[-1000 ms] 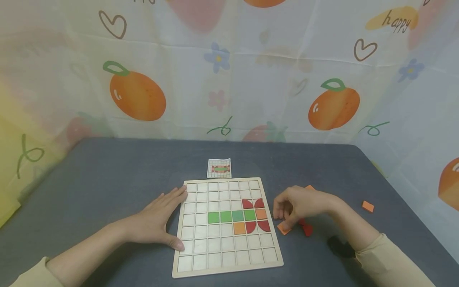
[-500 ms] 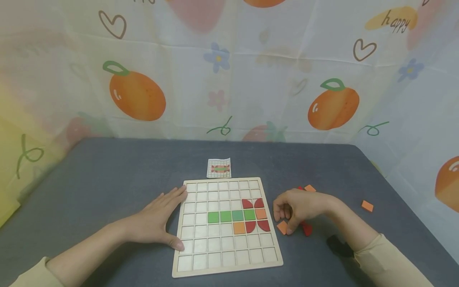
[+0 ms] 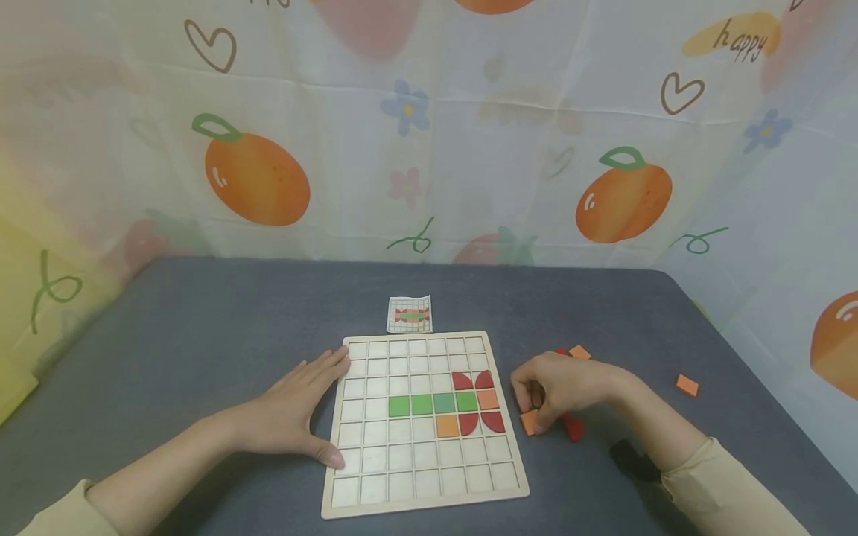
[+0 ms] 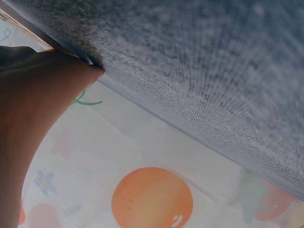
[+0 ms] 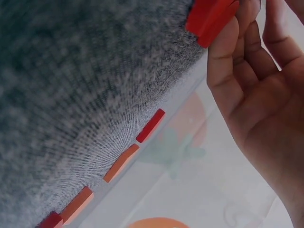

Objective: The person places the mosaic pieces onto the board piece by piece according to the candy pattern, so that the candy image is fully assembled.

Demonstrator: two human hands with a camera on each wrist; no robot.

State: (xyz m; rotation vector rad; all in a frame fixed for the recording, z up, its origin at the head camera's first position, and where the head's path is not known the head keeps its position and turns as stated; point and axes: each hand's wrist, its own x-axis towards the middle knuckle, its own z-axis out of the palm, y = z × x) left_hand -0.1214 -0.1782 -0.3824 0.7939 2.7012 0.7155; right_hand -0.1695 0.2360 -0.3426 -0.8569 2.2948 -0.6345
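A wooden grid board (image 3: pixel 429 476) lies on the dark table, holding green, orange and red tiles in its middle and right cells. My left hand (image 3: pixel 281 417) rests along the board's left edge with fingers and thumb spread; its side shows in the left wrist view. Right of the board, my right hand (image 3: pixel 563 383) pinches an orange square tile (image 3: pixel 529 423) between thumb and fingers, low over the table. Red tiles (image 3: pixel 573 428) lie close beside that hand. Red pieces (image 5: pixel 211 21) partly cover its fingertips in the right wrist view, where the pinched tile cannot be made out.
A small pattern card (image 3: pixel 410 314) lies behind the board. Beyond my right hand are another orange tile (image 3: pixel 579 352) and a red tile (image 3: pixel 561 351). One more orange tile (image 3: pixel 687 385) lies farther right. A printed cloth (image 3: pixel 429 171) hangs behind the table.
The fingers of my right hand have come together on the orange square tile, which has turned and shifted slightly. My left hand and the board have stayed in place.
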